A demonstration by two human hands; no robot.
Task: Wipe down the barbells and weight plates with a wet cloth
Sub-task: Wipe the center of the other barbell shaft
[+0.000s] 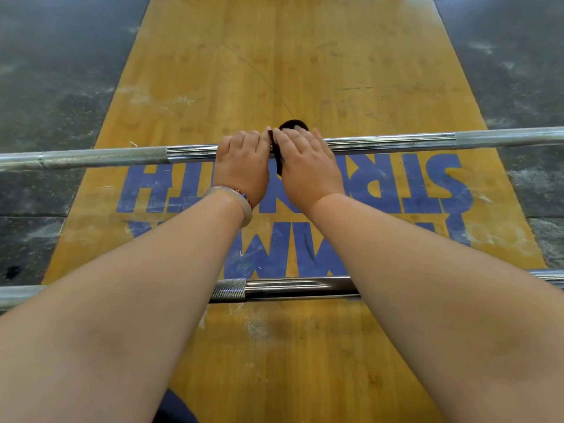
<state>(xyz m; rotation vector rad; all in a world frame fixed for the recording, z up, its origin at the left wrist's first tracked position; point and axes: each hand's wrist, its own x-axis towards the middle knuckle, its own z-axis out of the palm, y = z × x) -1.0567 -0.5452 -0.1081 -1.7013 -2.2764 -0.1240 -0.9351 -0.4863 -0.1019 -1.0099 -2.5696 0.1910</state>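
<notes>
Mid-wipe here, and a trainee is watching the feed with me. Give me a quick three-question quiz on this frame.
1. True or false: the left hand and right hand are both on the far barbell.
2. The dark cloth is: A under the right hand; B under the left hand alone; C touching neither hand.
3. Which wrist wears the bracelet?
Key: 1 true; 2 A; 3 left.

A gym — wooden lifting platform (pixel 305 56), rubber flooring (pixel 61 71), steel barbells (pixel 396 140)
</notes>
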